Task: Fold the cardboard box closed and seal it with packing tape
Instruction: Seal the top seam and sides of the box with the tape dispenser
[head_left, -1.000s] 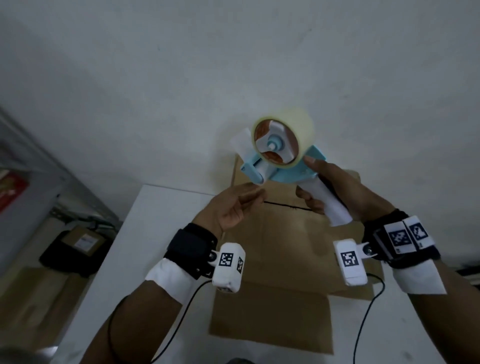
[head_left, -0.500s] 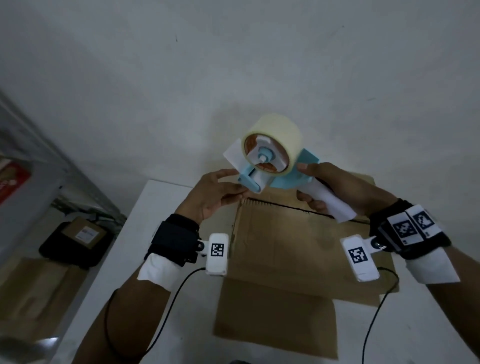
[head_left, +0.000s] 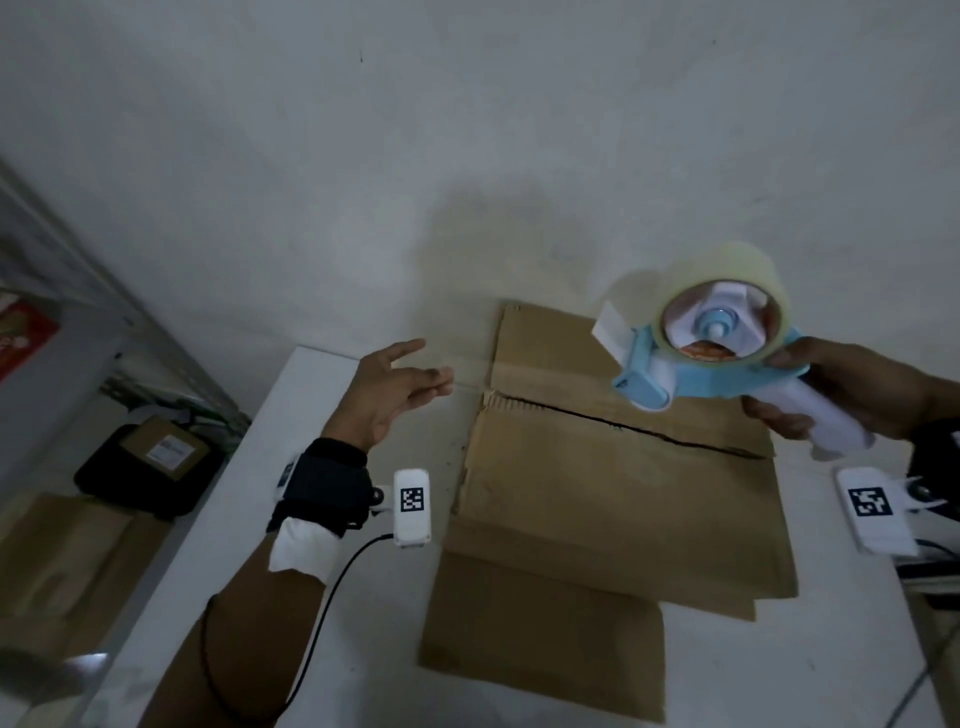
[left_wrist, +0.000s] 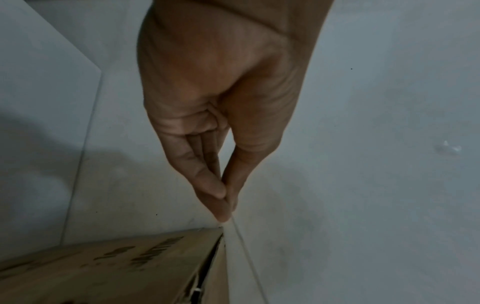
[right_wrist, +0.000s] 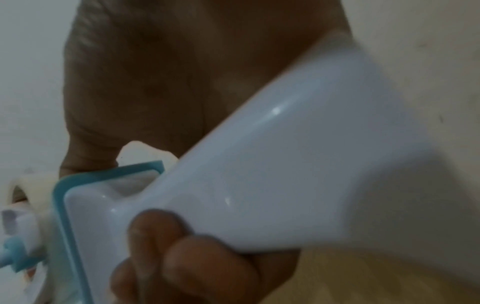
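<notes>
Tabletop (head_left: 779, 675): left hand (head_left: 389, 395) pinches faint tape (left_wrist: 235, 257); right hand (head_left: 852, 389) grips dispenser (head_left: 691, 379).

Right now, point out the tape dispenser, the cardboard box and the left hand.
tape dispenser (head_left: 717, 378): head view, blue frame under the roll.
cardboard box (head_left: 613, 499): head view, near top flap.
left hand (head_left: 387, 400): head view, palm.

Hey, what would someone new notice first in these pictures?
The blue-and-white tape dispenser, gripped by the right hand, hovers over the right end of the box. The brown box lies on the white table, its centre seam a dark slit.
</notes>
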